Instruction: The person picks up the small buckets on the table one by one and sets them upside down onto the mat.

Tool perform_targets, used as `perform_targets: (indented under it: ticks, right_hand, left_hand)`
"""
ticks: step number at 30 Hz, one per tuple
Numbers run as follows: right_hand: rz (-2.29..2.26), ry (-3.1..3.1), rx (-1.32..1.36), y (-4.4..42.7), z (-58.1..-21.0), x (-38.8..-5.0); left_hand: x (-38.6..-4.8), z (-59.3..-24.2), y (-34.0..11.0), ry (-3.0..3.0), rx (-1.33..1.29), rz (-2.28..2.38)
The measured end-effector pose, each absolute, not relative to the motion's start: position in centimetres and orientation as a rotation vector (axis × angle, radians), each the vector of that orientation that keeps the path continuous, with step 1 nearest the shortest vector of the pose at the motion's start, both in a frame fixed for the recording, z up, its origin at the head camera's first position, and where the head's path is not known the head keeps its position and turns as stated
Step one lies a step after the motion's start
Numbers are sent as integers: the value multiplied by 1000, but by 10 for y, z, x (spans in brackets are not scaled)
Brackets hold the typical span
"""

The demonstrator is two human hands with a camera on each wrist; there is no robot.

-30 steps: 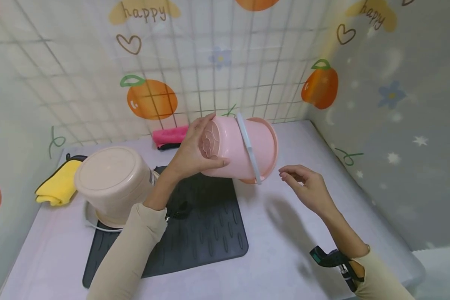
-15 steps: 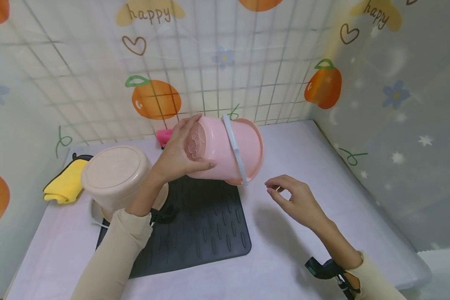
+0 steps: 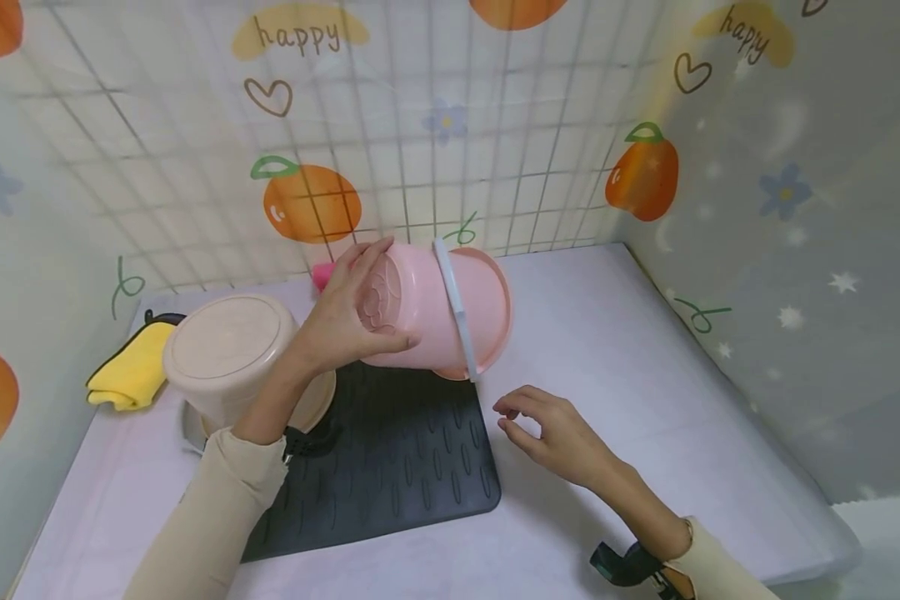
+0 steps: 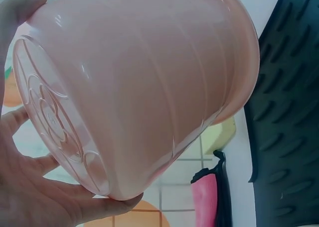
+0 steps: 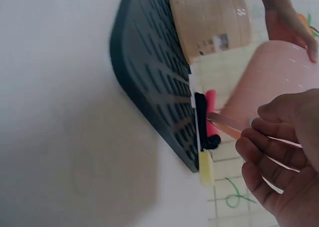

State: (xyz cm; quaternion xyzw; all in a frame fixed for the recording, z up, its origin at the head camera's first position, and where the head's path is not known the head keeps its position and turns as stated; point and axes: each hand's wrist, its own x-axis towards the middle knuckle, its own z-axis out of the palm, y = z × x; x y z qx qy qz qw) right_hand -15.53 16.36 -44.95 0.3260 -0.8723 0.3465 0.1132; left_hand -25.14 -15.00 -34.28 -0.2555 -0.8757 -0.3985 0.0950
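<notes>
My left hand [image 3: 337, 321] grips a pink bucket [image 3: 427, 312] around its base, fingers and thumb spread over the bottom edge. The bucket lies sideways in the air above the black ridged mat [image 3: 390, 458], its mouth turned to the right and its pale handle [image 3: 456, 308] across its side. In the left wrist view the flower-like relief on the bucket's bottom [image 4: 55, 117] faces the palm. My right hand [image 3: 558, 433] hovers just below and right of the bucket's rim, its fingers loosely bent. Nothing shows in its fingers, and a gap separates it from the bucket in the head view.
A beige bucket [image 3: 228, 350] stands upside down at the mat's left side. Left of it lies a folded yellow cloth [image 3: 131, 367] with dark edging. Behind the pink bucket are a pink roll [image 4: 204, 197] and a yellow block [image 4: 219, 135]. A patterned curtain [image 3: 450, 175] hangs at the back.
My left hand has carried the pink bucket to the left and slightly down. My right hand has moved left and down too, staying near the rim.
</notes>
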Motion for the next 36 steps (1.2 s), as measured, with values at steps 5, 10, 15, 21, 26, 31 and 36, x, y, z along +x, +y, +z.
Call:
perform_targets:
  ticks: [5, 10, 15, 21, 26, 31, 36]
  right_hand:
    - [979, -2563, 1051, 154, -460, -151]
    - [964, -2610, 1100, 147, -470, -147]
    - [946, -2744, 1156, 141, -478, -142]
    - [810, -2786, 1265, 135, -490, -139]
    - [772, -2735, 1264, 133, -497, -137]
    - [766, -2727, 1249, 130, -500, -137]
    - [771, -2731, 1228, 130, -501, -136]
  left_hand:
    - [-251, -344, -156, -2605, -747, -1179]
    - [-251, -345, -160, -2615, -768, -1159]
    - [-250, -345, -162, -2629, -779, -1132]
    - [-248, -347, -164, -2676, -736, -1093]
    - [-247, -348, -166, -2696, -723, -1095]
    - [-246, -347, -169, -2721, -714, -1098]
    - [-244, -345, -170, -2752, -720, -1075]
